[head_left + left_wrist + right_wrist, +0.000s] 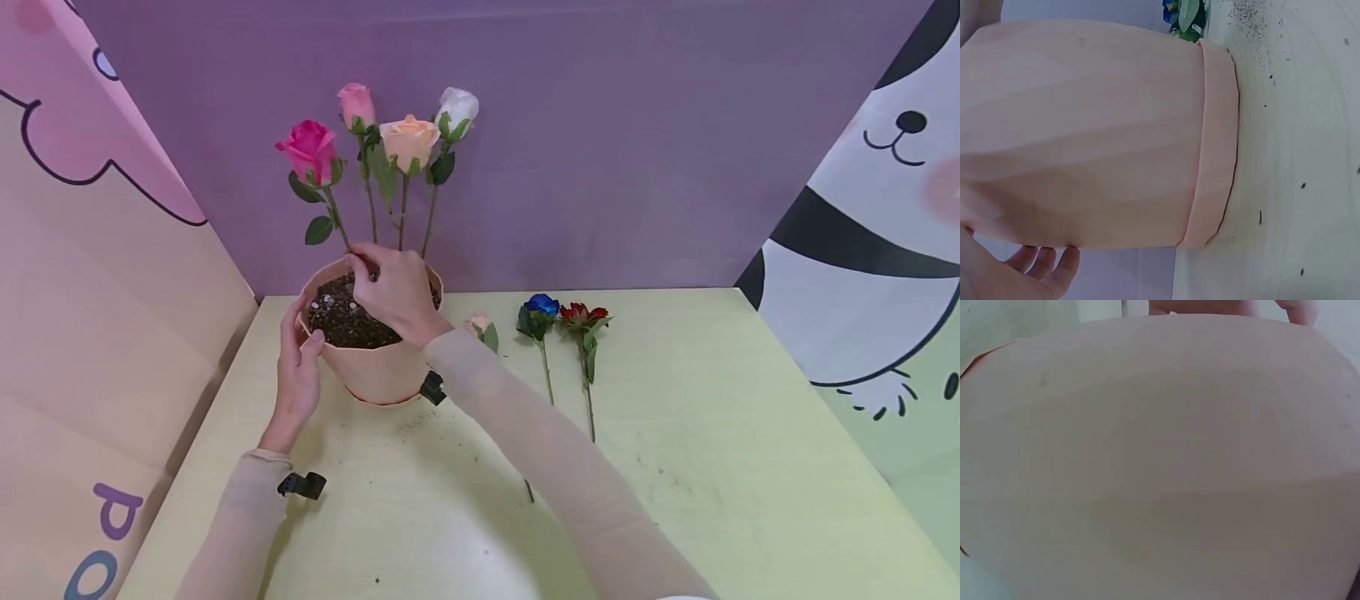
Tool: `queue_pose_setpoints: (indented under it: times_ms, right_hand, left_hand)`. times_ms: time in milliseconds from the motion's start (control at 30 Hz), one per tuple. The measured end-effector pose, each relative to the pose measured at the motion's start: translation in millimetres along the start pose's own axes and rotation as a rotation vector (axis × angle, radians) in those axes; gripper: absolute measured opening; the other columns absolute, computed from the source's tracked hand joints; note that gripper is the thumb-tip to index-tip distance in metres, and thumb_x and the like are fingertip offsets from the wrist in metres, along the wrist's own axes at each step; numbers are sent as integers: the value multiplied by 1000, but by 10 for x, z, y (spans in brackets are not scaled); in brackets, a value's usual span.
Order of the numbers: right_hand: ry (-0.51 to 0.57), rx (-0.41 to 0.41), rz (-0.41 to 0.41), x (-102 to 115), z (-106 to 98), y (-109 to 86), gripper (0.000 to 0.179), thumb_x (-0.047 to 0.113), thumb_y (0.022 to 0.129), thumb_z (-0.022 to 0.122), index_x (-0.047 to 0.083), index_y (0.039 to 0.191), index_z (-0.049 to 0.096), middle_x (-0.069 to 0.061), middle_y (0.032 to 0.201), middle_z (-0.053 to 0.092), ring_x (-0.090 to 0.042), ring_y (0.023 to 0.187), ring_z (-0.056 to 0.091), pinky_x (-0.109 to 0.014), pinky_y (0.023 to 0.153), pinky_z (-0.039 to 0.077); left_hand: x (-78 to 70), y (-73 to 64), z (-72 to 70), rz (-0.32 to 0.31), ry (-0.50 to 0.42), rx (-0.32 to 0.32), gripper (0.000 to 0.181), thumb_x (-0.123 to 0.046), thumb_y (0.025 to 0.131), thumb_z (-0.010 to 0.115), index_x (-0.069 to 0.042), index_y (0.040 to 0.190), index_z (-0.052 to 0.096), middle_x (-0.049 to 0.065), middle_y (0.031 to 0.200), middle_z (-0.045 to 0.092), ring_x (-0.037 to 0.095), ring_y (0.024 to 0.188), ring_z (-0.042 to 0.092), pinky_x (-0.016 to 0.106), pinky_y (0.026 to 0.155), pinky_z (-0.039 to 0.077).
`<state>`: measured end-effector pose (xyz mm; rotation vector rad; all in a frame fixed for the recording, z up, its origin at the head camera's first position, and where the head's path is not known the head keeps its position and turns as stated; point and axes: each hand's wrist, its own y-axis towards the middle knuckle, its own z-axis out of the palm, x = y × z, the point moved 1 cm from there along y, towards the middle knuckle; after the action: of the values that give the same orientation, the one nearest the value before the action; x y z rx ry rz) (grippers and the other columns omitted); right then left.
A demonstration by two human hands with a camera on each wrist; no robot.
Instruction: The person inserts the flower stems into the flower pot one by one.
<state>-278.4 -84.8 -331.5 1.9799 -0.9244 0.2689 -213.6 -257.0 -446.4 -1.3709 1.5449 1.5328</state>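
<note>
A peach flower pot (378,375) filled with dark soil (341,321) stands at the table's back left. My left hand (298,371) holds it by its left side, thumb at the rim; in the left wrist view those fingers (1066,269) curl against its wall. Over the soil, my right hand (397,292) pinches the lower stem of a magenta rose (309,153), which leans left. A light pink rose (356,105), a peach rose (409,143) and a white rose (457,113) rise behind that hand, their stem bases hidden. The pot's wall (1160,450) fills the right wrist view.
Right of the pot lie a blue rose (542,308), a dark red flower (583,317) and a pale pink flower (478,323), partly covered by my right sleeve. Soil crumbs dot the table (697,500). A purple backdrop (600,150) rises behind.
</note>
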Motion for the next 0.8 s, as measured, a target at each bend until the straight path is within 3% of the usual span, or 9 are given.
queue_pose_setpoints:
  times_ms: [233,433,533,700,800]
  right_hand:
    - [-79,42,12,69,19,41,29,20,106,57,10,115,82,-5,95,83,-19,68,71,-29,64,55]
    - [-142,60,65,132,8,77,29,21,106,55,11,110,82,-4,89,81,-17,58,62,-24,53,43]
    - [-144,60,85,147,19,80,29,22,107,55,11,107,82,-2,89,80,-16,58,61,-24,53,44]
    - [-33,49,187,153,-31,20,28,26,107,56,12,115,79,-1,100,81,-16,80,74,-29,72,58]
    - [21,30,246,160,-52,-28,29,30,107,56,14,120,76,0,108,81,-16,95,76,-33,86,59]
  left_hand:
    - [-23,-16,5,-32,-12,-9,61,-22,111,38,-20,170,21,15,172,31,34,156,34,61,125,31]
    - [-53,0,26,-43,-6,-8,60,-20,111,36,-19,169,22,12,170,35,27,148,41,39,118,37]
    - [-60,0,28,-49,4,-15,60,-20,111,36,-20,169,22,14,168,37,28,146,42,40,117,37]
    - [-55,9,42,-60,-1,-6,61,-21,111,36,-23,170,20,15,171,34,31,153,37,56,126,31]
    - [-57,0,29,-68,12,-11,61,-21,111,35,-25,170,20,16,171,33,34,153,36,60,126,30]
